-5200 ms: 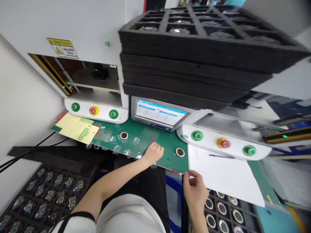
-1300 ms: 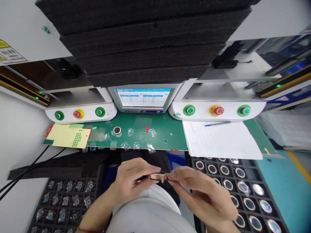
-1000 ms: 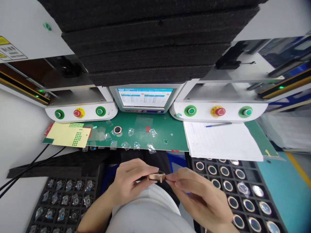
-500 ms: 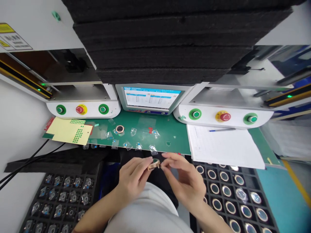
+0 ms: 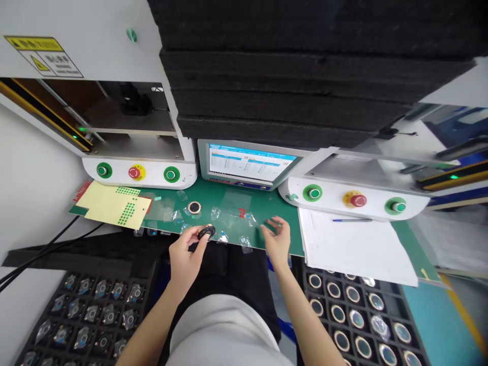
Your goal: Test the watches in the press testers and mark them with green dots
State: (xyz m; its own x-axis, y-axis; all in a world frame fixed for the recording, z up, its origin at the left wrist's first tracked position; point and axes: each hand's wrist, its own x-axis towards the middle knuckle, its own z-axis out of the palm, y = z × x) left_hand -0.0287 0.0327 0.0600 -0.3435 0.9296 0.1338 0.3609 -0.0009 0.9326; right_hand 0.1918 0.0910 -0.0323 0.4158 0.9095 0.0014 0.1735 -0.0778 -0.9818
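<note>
Pinching a round dark case (image 5: 206, 232) w/ thumb & fingers, L hand (image 5: 185, 256) holds it up near the front edge of the table (image 5: 224, 223). Case is tilted, dark face w/ ring turned up; it's round, so no clear long axis, but its visible width runs L–R, rising slightly to R. R hand (image 5: 277, 240) is well apart, thumb & curled fingers parted; tiny red bit at a fingertip, too small to ID.

Table's green, w/ a 2nd round case (image 5: 194, 207) lying flat, clear film pcs (image 5: 246, 244), red stickers (image 5: 242, 212), yellow sheets (image 5: 114, 203) at L, white papers (image 5: 354, 249) + pen (image 5: 353, 220) at R. Screen (image 5: 247, 165) sits btwn 2 white machines (image 5: 183, 173) w/ green & red buttons, below a black foam stack (image 5: 305, 101). Black trays flank the person: wrapped parts in L tray (image 5: 150, 284), round cases in R tray (image 5: 396, 292).

Held case is at L hand's fingertips, on the side toward R hand, just in front of the 2nd case.
</note>
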